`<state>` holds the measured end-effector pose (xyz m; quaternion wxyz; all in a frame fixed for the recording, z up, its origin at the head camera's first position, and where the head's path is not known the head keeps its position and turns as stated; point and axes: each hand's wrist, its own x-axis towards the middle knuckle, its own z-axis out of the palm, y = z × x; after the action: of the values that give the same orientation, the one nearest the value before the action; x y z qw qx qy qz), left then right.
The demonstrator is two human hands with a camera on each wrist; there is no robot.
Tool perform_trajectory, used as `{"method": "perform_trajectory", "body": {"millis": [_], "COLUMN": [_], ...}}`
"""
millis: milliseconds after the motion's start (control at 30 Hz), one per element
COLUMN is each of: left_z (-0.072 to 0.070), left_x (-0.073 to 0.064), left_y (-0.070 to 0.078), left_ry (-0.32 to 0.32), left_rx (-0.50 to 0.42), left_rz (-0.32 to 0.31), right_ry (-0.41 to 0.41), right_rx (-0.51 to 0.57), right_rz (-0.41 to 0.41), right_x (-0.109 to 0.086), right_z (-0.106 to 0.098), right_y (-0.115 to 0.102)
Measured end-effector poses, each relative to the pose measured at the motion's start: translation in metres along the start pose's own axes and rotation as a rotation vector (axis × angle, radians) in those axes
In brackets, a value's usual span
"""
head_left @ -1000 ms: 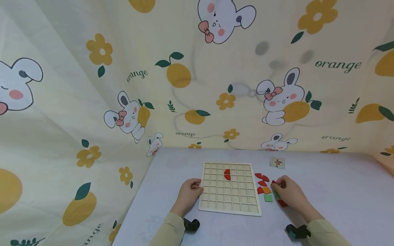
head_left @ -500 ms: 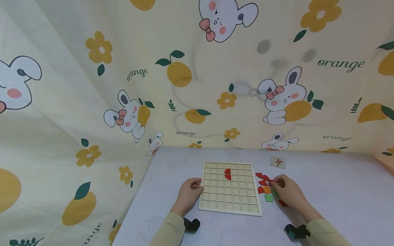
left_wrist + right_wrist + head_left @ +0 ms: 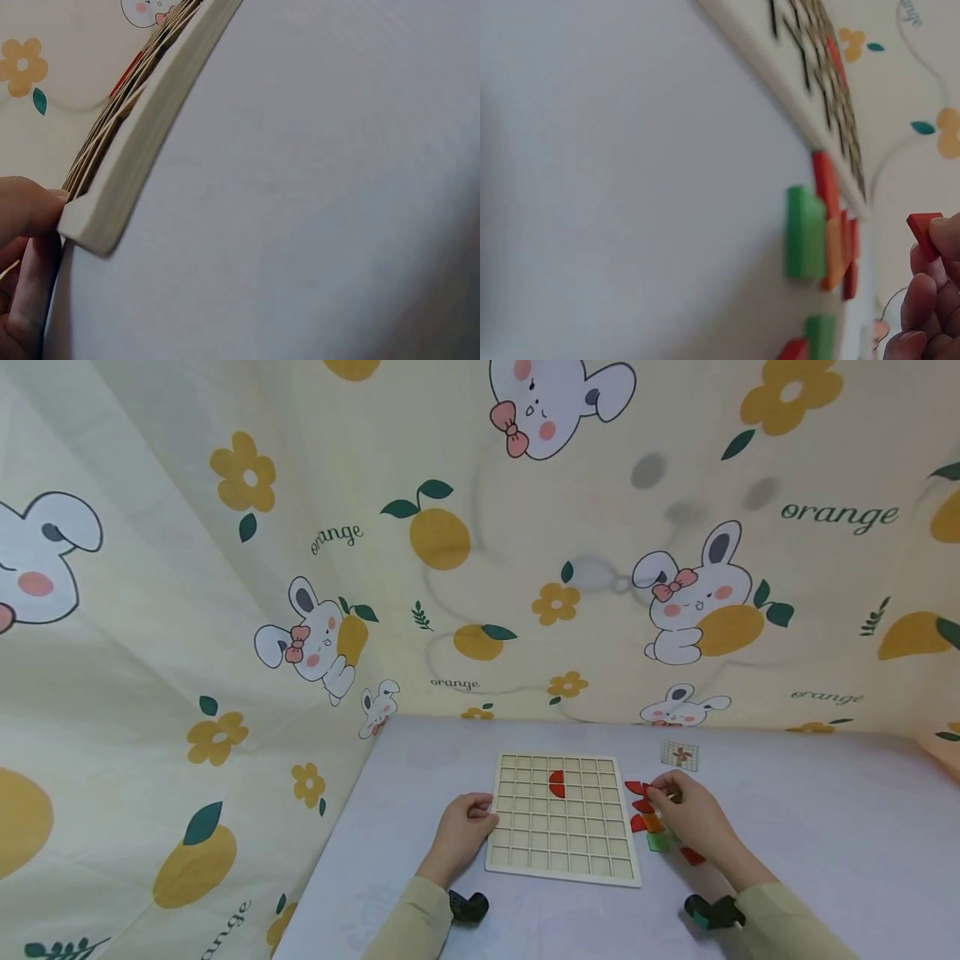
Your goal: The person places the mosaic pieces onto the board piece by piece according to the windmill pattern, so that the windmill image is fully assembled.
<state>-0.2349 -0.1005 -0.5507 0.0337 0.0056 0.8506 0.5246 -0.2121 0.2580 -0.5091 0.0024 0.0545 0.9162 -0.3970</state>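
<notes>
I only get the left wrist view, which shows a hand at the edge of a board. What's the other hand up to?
Observer: The right hand is pinching a red piece.
Visitor: What's lying on the board?
Observer: The head view shows two red pieces on it, set next to each other.
Visitor: Any other colours about?
Observer: Yes, an orange piece lies on the table beside the board.
</notes>
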Motion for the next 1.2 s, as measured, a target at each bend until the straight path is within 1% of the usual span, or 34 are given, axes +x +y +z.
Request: {"method": "perform_trajectory", "body": {"millis": [167,333,467,600,767,900,1000,1200], "left_z": [-0.001,-0.002,-0.003,-0.003,-0.003,-0.002,-0.001,0.000], "left_x": [0.001,0.001,0.001,0.002,0.002,0.001,0.001,0.003], "left_y": [-0.001,-0.002,-0.002,-0.002,-0.002,-0.001,0.000,-0.003], "left_ry": [0.000,-0.004,-0.005,-0.003,0.002,0.002,0.001,0.002], "left_rx": [-0.006,-0.009,-0.014,-0.016,-0.007,-0.006,-0.009,0.000], "left_rz": [0.000,-0.002,-0.005,-0.009,-0.004,-0.004,-0.007,-0.002], "right_ry": [0.002,-0.027,-0.048,-0.055,-0.079,-0.111,-0.116,-0.138], "right_rx": [0.005,0.047,0.058,0.042,0.049,0.053,0.031,0.001], "right_rz": [-0.067,-0.125,-0.128,-0.126,-0.143,-0.143,-0.150,-0.171], "right_x": [0.006,0.012,0.018,0.026,0.032,0.035,0.037,0.042], "right_z": [0.001,0.006,0.014,0.025,0.035,0.041,0.046,0.056], "right_y": [-0.016,-0.033,-0.044,-0.049,-0.055,-0.059,-0.061,-0.061]}}
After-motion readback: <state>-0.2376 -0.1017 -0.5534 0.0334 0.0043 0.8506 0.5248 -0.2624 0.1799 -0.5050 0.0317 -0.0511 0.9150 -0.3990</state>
